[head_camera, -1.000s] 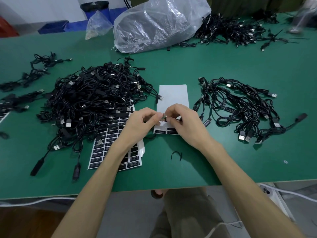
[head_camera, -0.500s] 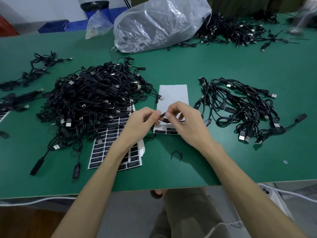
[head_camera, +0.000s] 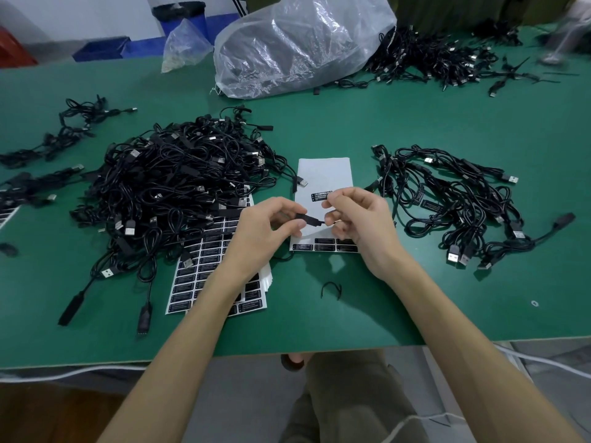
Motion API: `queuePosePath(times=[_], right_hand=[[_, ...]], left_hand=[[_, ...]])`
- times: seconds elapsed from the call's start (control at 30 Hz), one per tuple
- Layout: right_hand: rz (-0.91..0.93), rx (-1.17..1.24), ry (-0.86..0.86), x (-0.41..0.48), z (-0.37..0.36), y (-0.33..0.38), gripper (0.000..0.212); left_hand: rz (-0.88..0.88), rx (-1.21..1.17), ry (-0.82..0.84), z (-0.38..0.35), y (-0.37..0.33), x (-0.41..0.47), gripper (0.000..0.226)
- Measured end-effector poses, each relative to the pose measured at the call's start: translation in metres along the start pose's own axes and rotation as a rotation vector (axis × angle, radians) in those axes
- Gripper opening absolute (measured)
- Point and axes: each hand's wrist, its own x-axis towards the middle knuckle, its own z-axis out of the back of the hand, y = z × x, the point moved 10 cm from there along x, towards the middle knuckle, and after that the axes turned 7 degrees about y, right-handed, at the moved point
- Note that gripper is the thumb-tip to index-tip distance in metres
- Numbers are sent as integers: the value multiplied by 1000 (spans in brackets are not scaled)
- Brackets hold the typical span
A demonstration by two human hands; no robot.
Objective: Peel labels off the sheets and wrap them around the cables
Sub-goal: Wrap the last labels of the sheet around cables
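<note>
I count two hands: my left hand [head_camera: 268, 225] pinching one cable [head_camera: 308, 219], my right hand [head_camera: 358, 219] pinching one peeled label [head_camera: 321, 196]. Five lots of cables lie on the one table [head_camera: 383, 129]: one big heap [head_camera: 179, 193], one smaller heap [head_camera: 454, 203], one far heap [head_camera: 431, 59] and two small clusters [head_camera: 73, 129] [head_camera: 28, 187], each too tangled to count. There is one nearly stripped sheet [head_camera: 323, 174] and one stack of full sheets [head_camera: 208, 266], number unclear. I see two clear bags, one large bag [head_camera: 303, 43] and one small bag [head_camera: 185, 46], and one loose black tie [head_camera: 331, 289].

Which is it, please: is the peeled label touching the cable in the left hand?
Apart. The head view shows the label, pinched by the right hand, above the cable in the left hand, with white sheet visible between them.
</note>
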Motion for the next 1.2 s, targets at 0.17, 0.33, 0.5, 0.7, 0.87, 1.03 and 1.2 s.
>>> queuePosePath(times=[0.17, 0.33, 0.5, 0.7, 0.87, 1.03, 1.2], right_hand=[[-19, -13, 25, 1, -2, -3, 8], [-32, -25, 52, 1, -8, -7, 8], [77, -59, 12, -4, -6, 6, 11], [94, -78, -11, -2, -4, 7, 18], [89, -13, 33, -3, -9, 9, 15], [81, 25, 59, -2, -15, 5, 21], [95, -25, 9, -2, -5, 7, 22]], left_hand=[[-107, 129, -84, 7, -15, -4, 19], [-118, 161, -90, 5, -18, -6, 18], [-105, 130, -68, 2, -15, -4, 17], [-99, 131, -65, 2, -13, -4, 17], [-85, 121, -57, 0, -10, -2, 14], [-99, 125, -47, -1, -11, -2, 13], [-84, 133, -44, 0, -9, -2, 15]])
